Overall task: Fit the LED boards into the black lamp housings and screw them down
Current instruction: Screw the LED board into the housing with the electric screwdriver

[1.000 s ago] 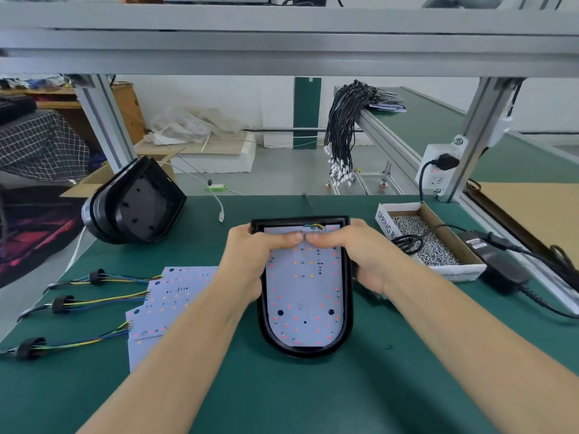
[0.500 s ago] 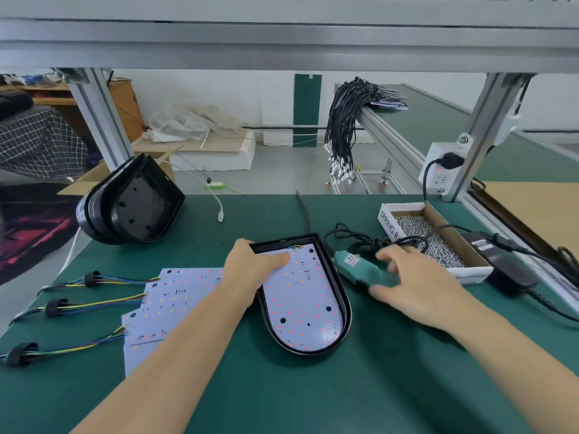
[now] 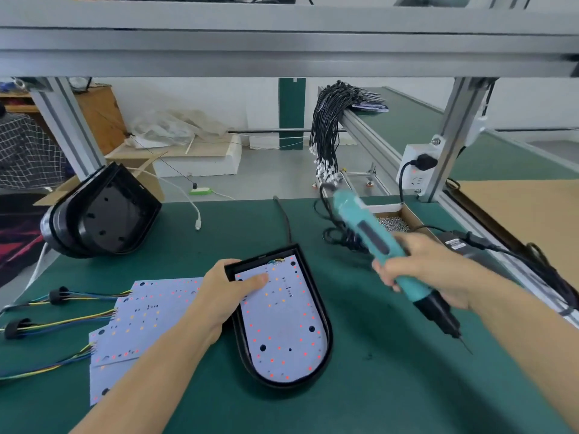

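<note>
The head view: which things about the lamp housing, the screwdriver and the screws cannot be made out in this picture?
- Screws: the box of screws is partly hidden by the electric screwdriver; single screws are too small.
- Driver tip: motion blur; a screw on it cannot be told.
- LED board in the black housing: the left hand covers its upper left corner.
- Right hand: it hides the driver's middle.

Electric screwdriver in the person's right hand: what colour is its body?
Teal, with a black nose, seen in the head view: electric screwdriver.
</note>
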Motion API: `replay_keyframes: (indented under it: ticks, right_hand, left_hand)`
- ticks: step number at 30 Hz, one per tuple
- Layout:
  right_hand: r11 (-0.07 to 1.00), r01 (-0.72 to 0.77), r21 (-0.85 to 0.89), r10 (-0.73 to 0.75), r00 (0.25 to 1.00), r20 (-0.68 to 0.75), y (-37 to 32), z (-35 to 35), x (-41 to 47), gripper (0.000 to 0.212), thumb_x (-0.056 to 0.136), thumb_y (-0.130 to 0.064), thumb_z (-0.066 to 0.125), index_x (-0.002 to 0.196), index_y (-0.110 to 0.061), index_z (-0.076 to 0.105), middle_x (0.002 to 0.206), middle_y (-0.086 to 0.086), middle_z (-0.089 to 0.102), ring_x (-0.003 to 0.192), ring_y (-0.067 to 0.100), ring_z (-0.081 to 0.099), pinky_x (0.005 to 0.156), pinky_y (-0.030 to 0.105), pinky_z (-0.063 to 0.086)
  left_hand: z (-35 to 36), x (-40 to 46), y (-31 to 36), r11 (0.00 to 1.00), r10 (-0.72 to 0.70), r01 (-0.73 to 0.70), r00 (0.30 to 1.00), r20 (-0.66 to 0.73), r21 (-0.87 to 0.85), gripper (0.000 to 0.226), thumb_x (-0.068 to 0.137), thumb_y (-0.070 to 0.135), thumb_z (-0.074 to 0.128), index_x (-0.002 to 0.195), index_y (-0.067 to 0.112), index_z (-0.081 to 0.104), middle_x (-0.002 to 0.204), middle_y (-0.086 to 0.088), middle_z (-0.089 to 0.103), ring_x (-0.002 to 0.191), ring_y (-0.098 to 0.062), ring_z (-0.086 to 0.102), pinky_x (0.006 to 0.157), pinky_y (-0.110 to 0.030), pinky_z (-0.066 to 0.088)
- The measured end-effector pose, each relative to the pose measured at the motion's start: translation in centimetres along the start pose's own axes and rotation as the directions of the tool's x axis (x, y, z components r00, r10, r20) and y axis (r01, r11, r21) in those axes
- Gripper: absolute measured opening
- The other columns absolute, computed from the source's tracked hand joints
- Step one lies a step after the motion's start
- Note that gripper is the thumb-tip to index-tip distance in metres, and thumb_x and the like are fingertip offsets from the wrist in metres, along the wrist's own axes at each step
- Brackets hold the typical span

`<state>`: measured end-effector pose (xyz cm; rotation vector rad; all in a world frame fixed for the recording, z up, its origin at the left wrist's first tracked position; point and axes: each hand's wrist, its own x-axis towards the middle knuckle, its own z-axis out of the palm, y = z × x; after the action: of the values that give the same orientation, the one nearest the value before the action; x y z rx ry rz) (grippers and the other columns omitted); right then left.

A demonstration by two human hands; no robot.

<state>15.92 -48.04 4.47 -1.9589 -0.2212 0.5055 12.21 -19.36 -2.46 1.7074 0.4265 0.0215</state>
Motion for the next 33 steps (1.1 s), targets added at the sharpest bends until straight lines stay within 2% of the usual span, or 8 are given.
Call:
replay_keyframes:
  ticks: [6, 9, 14, 18, 21, 24, 28, 33]
  right_hand:
    - [0.739, 0.454, 0.498, -0.405, 0.89, -0.209, -2.0, -4.7, -2.4, 0.03, 0.065, -0.012, 0.074, 0.093, -0.014, 0.065, 0.078, 0.002, 0.063, 0.069, 0.015, 0.062, 0.066, 0.024, 0.056]
    - [0.641, 0.545, 0.54, -0.44, 0.838, -0.323, -1.9, -6.2, -3.1, 0.017, 0.073, -0.023, 0.067, 0.09, -0.026, 0.063, 0.079, -0.005, 0.067, 0.066, 0.01, 0.066, 0.065, 0.028, 0.058]
    - [0.592, 0.609, 0.527, -0.345, 0.783, -0.517, -0.6, -8.2, -3.6, 0.019, 0.088, -0.009, 0.047, 0.083, -0.027, 0.049, 0.055, -0.013, 0.044, 0.041, -0.001, 0.037, 0.045, 0.013, 0.039]
    - [0.584, 0.671, 0.457, -0.285, 0.697, -0.658, 0.0, -8.5, -4.4, 0.027, 0.088, -0.002, 0.048, 0.077, -0.027, 0.049, 0.052, -0.013, 0.046, 0.041, 0.001, 0.039, 0.046, 0.014, 0.041]
    - [0.579, 0.708, 0.404, -0.291, 0.643, -0.709, -0.3, -8.1, -4.5, 0.027, 0.084, 0.0, 0.056, 0.074, -0.025, 0.049, 0.052, -0.009, 0.044, 0.043, 0.006, 0.04, 0.052, 0.018, 0.041]
    - [0.593, 0.718, 0.365, -0.288, 0.612, -0.736, -1.1, -7.4, -4.0, 0.029, 0.086, 0.005, 0.057, 0.077, -0.021, 0.046, 0.052, -0.007, 0.044, 0.043, 0.009, 0.04, 0.052, 0.022, 0.04]
    - [0.595, 0.724, 0.349, -0.271, 0.59, -0.76, -2.0, -6.2, -3.3, 0.03, 0.084, 0.008, 0.059, 0.079, -0.018, 0.046, 0.052, -0.006, 0.045, 0.041, 0.01, 0.041, 0.049, 0.021, 0.041]
    - [0.594, 0.733, 0.331, -0.269, 0.569, -0.777, -2.1, -5.6, -3.3, 0.031, 0.08, 0.008, 0.064, 0.076, -0.016, 0.046, 0.062, 0.004, 0.041, 0.041, 0.011, 0.04, 0.047, 0.022, 0.039]
  left_hand:
    - [2.0, -0.1, 0.3, 1.0, 0.016, -0.016, 1.0, 0.008, -0.015, 0.033, 0.071, 0.014, 0.084, 0.096, 0.016, 0.063, 0.09, 0.0, 0.072, 0.078, -0.018, 0.068, 0.066, -0.028, 0.054]
    - [3.1, 0.2, 0.6, 0.998, 0.049, -0.048, 0.999, -0.02, 0.044, 0.032, 0.071, 0.014, 0.084, 0.092, 0.018, 0.061, 0.086, -0.001, 0.069, 0.07, -0.015, 0.064, 0.061, -0.028, 0.051]
    - [3.6, -0.1, 1.3, 0.974, 0.097, -0.08, 0.993, -0.074, 0.212, 0.038, 0.075, 0.025, 0.081, 0.102, 0.02, 0.055, 0.096, -0.001, 0.064, 0.076, -0.015, 0.061, 0.061, -0.027, 0.046]
    - [3.3, -0.1, 2.8, 0.773, 0.13, -0.08, 0.991, -0.034, 0.629, 0.065, 0.077, 0.054, 0.07, 0.128, 0.019, 0.048, 0.125, -0.001, 0.053, 0.114, -0.023, 0.051, 0.091, -0.036, 0.042]
    - [4.5, -0.3, 5.4, 0.606, 0.422, -0.226, 0.904, -0.067, 0.763, 0.06, 0.082, 0.049, 0.066, 0.13, 0.017, 0.051, 0.134, -0.003, 0.049, 0.126, -0.026, 0.039, 0.102, -0.04, 0.031]
    - [9.3, -0.1, 8.8, 0.518, 0.59, -0.558, 0.782, 0.201, 0.648, 0.024, 0.086, 0.028, 0.065, 0.108, 0.019, 0.068, 0.108, -0.002, 0.067, 0.109, -0.026, 0.054, 0.095, -0.038, 0.041]
    - [18.1, 0.9, 11.2, 0.321, 0.507, -0.734, 0.667, 0.546, 0.598, 0.017, 0.089, 0.02, 0.059, 0.095, 0.027, 0.074, 0.102, 0.006, 0.071, 0.108, -0.018, 0.058, 0.099, -0.033, 0.039]
    - [24.1, 2.7, 9.1, 0.202, 0.277, -0.698, 0.713, 0.644, 0.687, 0.02, 0.088, 0.013, 0.056, 0.093, 0.021, 0.074, 0.098, 0.007, 0.072, 0.103, -0.018, 0.059, 0.101, -0.04, 0.023]
